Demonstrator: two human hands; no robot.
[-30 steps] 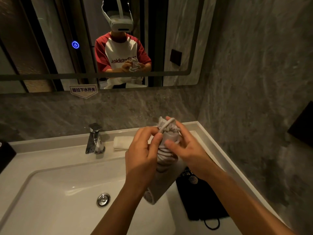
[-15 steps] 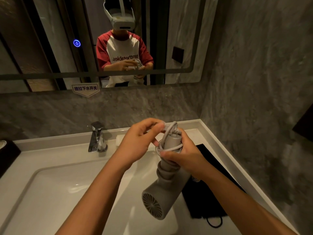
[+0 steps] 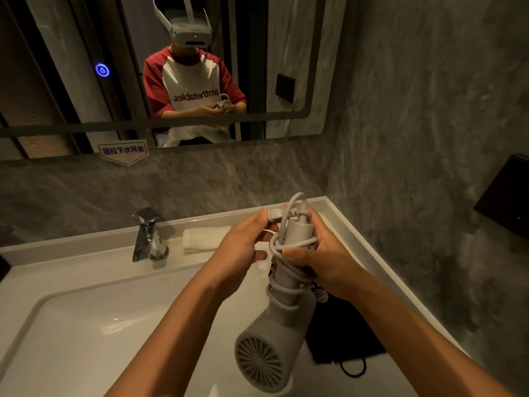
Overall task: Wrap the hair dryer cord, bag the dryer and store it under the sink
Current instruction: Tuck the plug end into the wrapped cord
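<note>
Right hand (image 3: 320, 262): fingers closed around the hair dryer (image 3: 274, 336) handle and wrapped cord (image 3: 289, 287).
Left hand (image 3: 243, 250): fingertips pinch the plug (image 3: 273, 217).

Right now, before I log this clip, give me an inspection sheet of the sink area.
Surface: white vanity top, basin empty.
Job's things: grey hair dryer held nozzle-down over the basin; black bag flat on the counter at right.
Clutter: folded white towel behind the basin.
Grippers: right hand grips the handle; left hand pinches the plug.
Cables: cord coiled round the handle, end loop loose.
Surroundings: chrome faucet, mirror, grey stone walls.
</note>
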